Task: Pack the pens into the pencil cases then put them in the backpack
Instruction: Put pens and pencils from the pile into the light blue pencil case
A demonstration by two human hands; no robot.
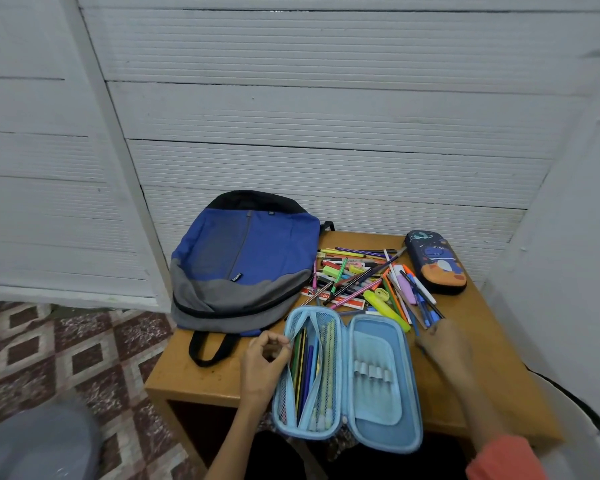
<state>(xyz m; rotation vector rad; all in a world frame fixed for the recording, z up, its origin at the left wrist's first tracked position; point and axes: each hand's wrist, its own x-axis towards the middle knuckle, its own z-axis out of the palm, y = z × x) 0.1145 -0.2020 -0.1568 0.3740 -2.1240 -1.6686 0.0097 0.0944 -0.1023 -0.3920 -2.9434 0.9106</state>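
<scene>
While your left hand is pinching the light-blue case's mesh flap open at lower centre, your blurred right hand, grip unclear, is perhaps risking scattering the pen pile off the table.

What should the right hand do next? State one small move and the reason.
Probably close the right hand on a pen from the near edge of the loose pile. The left hand holds the light blue case pocket open, partly filled, and the pile remains unpacked.

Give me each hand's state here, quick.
Left hand: fingers pinched on the mesh pocket edge of the open light blue pencil case, holding it open.
Right hand: blurred, at the pile of pens; grip cannot be told.
</scene>
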